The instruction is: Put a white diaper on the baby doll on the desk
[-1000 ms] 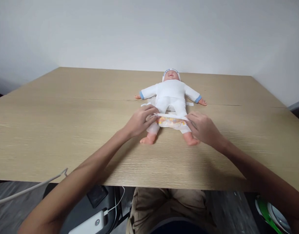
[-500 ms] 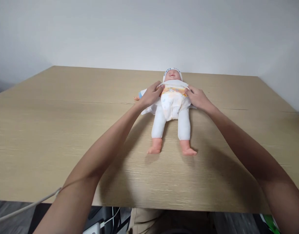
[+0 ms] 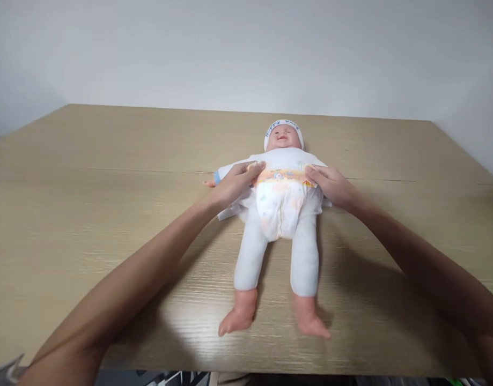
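A baby doll (image 3: 276,266) in white clothes and a white cap with blue lettering lies on its back, feet toward me. A white diaper (image 3: 281,206) with an orange printed waistband covers its belly and crotch. My left hand (image 3: 240,179) pinches the waistband's upper left corner between thumb and fingers. At the opposite corner, my right hand (image 3: 330,185) grips the diaper the same way. Thin white material spreads out beside both hips, partly under my hands. The doll's left-side arm stretches outward past my left hand; most of the other arm is hidden.
The doll rests on a wide wooden table (image 3: 109,225) with a thin seam running across it. Behind the table's far edge stands a pale wall (image 3: 246,53). Below the near edge, cables and dark objects show in part.
The doll appears larger and nearer, its feet closer to the table's front edge. The front of the diaper now lies flatter and lower on the belly, with both hands still at its corners.
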### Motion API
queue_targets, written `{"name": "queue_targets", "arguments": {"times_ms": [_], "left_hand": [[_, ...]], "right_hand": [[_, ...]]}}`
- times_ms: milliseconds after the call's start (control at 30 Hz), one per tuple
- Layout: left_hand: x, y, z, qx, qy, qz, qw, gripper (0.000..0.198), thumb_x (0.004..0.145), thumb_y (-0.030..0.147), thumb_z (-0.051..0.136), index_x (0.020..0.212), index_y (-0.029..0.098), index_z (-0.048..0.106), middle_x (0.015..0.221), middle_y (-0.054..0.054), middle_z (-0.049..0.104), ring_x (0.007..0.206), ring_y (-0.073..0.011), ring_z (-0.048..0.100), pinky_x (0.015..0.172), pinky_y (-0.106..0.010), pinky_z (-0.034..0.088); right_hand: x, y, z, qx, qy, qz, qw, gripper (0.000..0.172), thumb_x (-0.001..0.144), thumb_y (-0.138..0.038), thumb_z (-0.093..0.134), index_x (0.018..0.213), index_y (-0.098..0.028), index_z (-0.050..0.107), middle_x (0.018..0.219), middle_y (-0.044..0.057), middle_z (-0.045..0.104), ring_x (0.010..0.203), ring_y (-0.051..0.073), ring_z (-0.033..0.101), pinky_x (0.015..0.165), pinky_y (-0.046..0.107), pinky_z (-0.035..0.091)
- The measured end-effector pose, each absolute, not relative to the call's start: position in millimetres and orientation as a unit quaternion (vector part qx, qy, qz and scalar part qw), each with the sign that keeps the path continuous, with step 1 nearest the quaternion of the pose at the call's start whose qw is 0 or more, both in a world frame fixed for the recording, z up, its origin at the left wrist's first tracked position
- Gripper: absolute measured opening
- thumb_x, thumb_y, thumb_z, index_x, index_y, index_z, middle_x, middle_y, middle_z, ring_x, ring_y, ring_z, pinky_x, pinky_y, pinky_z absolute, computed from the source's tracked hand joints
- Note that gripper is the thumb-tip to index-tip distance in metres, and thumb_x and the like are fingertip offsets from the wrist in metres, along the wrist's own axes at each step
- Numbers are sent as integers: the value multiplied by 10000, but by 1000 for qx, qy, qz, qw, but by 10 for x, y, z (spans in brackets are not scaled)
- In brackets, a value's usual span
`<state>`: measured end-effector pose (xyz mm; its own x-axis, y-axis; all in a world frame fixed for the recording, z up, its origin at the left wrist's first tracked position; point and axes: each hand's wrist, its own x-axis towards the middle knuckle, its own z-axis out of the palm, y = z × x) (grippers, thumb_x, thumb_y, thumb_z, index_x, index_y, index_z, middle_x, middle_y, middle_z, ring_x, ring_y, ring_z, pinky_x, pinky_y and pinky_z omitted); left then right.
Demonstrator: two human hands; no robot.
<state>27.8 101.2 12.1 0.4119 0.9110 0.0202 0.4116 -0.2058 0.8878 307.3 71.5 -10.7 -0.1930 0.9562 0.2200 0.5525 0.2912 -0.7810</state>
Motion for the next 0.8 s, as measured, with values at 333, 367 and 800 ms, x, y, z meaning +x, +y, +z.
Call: {"name": "queue_targets", "arguments": {"times_ms": [333, 367, 800], "left_hand": [[250, 895, 175, 808, 471, 341, 93, 198, 1079, 439, 602, 1013, 252, 607, 948, -76, 737, 985, -309, 624, 917, -435, 487], [284, 858, 208, 812, 461, 352, 67, 173, 1086, 419, 594, 1058, 251, 620, 1041, -94, 748, 1061, -326, 620, 977, -464, 483], [1004, 606, 330, 909, 353, 195, 102, 339, 1044, 513, 668, 1195, 217, 737, 1316, -118, 712, 1303, -376, 527, 1168, -544, 411]], "right_hand": [[3345, 186, -263, -596, -721, 45, 350, 270, 1059, -484, 616, 998, -235, 699, 894, 68, 782, 751, 256, 684, 704, 368, 450], [3395, 117, -323, -596, -727, 29, 341, 246, 1051, -464, 629, 1016, -233, 704, 942, 78, 796, 780, 266, 697, 710, 372, 454], [3447, -54, -649, -656, -690, 66, 299, 221, 987, -447, 682, 935, -256, 583, 981, 89, 742, 946, 290, 684, 840, 404, 492]]}}
